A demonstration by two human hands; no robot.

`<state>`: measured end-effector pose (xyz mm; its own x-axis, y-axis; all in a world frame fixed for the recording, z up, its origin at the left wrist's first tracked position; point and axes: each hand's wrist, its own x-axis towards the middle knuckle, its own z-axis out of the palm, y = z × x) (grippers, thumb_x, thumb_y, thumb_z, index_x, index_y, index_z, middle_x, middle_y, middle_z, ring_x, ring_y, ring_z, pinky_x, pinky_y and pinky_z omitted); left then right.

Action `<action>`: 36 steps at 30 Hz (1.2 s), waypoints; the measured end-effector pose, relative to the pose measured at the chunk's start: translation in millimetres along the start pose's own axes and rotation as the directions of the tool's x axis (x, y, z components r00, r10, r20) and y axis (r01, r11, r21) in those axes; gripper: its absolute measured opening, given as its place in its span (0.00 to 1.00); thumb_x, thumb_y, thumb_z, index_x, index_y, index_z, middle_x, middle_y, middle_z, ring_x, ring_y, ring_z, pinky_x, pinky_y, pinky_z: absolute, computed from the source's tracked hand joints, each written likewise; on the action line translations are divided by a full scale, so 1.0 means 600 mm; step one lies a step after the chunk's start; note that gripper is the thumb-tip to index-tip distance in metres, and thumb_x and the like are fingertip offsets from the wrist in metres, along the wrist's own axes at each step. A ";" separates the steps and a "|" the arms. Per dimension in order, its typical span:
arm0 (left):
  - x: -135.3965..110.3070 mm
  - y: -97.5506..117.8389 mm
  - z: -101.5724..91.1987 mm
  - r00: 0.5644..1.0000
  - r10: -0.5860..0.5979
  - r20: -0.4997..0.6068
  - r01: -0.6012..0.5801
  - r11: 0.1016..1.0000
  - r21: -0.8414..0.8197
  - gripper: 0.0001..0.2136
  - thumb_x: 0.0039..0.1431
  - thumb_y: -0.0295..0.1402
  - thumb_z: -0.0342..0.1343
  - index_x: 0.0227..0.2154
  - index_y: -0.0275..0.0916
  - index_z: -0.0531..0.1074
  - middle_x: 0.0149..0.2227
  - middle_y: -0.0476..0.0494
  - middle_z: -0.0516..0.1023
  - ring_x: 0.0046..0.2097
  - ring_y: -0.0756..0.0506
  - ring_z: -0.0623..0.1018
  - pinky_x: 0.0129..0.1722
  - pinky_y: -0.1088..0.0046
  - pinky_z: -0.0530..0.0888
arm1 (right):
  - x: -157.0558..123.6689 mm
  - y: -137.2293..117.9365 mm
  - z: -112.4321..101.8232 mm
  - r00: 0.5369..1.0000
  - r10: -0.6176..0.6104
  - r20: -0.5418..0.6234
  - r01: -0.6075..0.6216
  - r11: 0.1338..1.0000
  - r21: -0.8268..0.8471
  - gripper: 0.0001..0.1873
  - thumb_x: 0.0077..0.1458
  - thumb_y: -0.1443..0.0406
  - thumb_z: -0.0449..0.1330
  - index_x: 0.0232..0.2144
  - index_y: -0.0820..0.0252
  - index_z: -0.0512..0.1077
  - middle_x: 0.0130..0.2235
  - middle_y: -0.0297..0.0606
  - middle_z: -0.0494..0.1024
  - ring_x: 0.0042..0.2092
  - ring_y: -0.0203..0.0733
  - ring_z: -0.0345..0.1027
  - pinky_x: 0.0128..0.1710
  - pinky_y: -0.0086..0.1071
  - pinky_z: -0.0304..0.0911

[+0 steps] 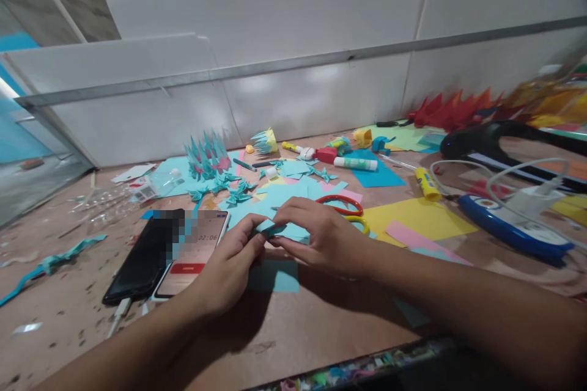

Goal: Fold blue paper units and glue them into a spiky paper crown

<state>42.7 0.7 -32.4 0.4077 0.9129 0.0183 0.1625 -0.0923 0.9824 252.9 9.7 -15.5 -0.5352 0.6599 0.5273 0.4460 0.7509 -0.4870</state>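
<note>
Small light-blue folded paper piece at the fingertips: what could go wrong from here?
Small light-blue folded paper piece: pinched by the left hand, with the right hand's fingertips at it; a fold might go crooked or slip.

White-edged phone with a lit screen: right beside the left hand, so a stray wrist could tap or nudge it.

Red looped plastic handle: just beyond the right hand, which might knock it.
</note>
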 end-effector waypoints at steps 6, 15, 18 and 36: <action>-0.001 0.004 -0.004 0.997 -0.043 0.067 0.046 0.998 -0.049 0.10 0.66 0.40 0.53 0.43 0.40 0.71 0.31 0.51 0.68 0.32 0.50 0.67 0.31 0.75 0.64 | 0.005 0.002 -0.008 0.991 -0.090 0.101 0.098 0.993 -0.070 0.09 0.63 0.65 0.62 0.46 0.60 0.75 0.41 0.42 0.76 0.43 0.44 0.71 0.42 0.35 0.66; 0.000 0.006 -0.002 0.998 -0.066 0.024 0.069 0.986 -0.153 0.14 0.66 0.43 0.54 0.48 0.42 0.65 0.32 0.52 0.70 0.31 0.51 0.67 0.30 0.76 0.63 | 0.006 0.009 -0.003 0.987 0.160 0.002 -0.159 0.977 0.143 0.08 0.57 0.63 0.67 0.40 0.58 0.77 0.38 0.36 0.78 0.39 0.39 0.73 0.40 0.32 0.66; 0.000 0.004 -0.002 0.999 0.015 -0.048 -0.015 1.000 0.013 0.13 0.68 0.44 0.51 0.48 0.41 0.67 0.28 0.53 0.68 0.29 0.50 0.67 0.29 0.75 0.62 | 0.009 0.007 0.006 0.960 0.281 -0.021 -0.270 0.938 0.216 0.05 0.55 0.65 0.67 0.36 0.58 0.78 0.37 0.35 0.80 0.38 0.39 0.74 0.39 0.31 0.66; -0.001 0.011 0.006 0.998 -0.047 -0.032 0.042 0.990 -0.135 0.16 0.65 0.44 0.54 0.50 0.43 0.65 0.28 0.55 0.68 0.27 0.52 0.64 0.27 0.76 0.61 | 0.009 -0.001 0.000 0.984 0.178 0.013 -0.177 0.959 0.223 0.08 0.62 0.63 0.61 0.35 0.59 0.78 0.35 0.37 0.79 0.37 0.40 0.73 0.39 0.32 0.66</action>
<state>46.6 -2.1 -26.4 0.3705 0.9286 -0.0215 0.0562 0.0007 0.9984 249.9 12.8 -12.1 -0.4567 0.7828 0.4227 0.3624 0.5977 -0.7152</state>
